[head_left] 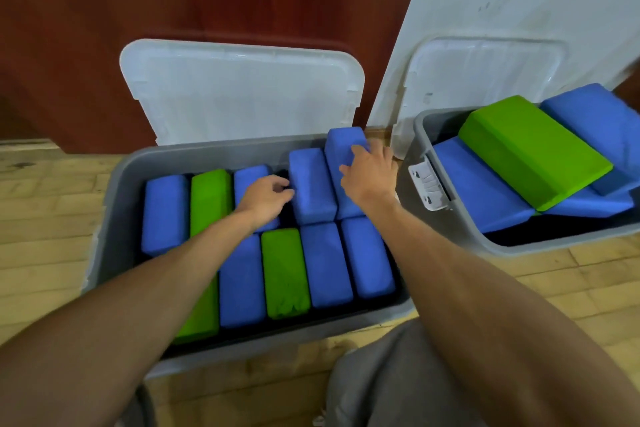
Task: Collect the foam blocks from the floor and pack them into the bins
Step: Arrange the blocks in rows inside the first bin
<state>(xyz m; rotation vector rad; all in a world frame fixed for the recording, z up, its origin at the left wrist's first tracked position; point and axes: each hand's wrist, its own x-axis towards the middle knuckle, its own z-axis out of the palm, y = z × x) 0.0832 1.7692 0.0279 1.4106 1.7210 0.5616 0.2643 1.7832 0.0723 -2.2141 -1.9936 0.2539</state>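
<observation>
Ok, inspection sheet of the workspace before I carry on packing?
Surface: wooden floor; both bins stand on it.
Job's things: near bin packed with blue and green blocks on edge, raised blue block at far right; right bin holds tilted green block on blue ones.
Clutter: nothing seen.
Hands: left hand curled at a gap between blocks; right hand rests on raised blue block.
Cables: nothing seen.
Surroundings: left lid, right lid upright behind bins.

The foam blocks (325, 263) are blue or green, bins (114, 184) grey (lids (242, 94) whitish).
</observation>
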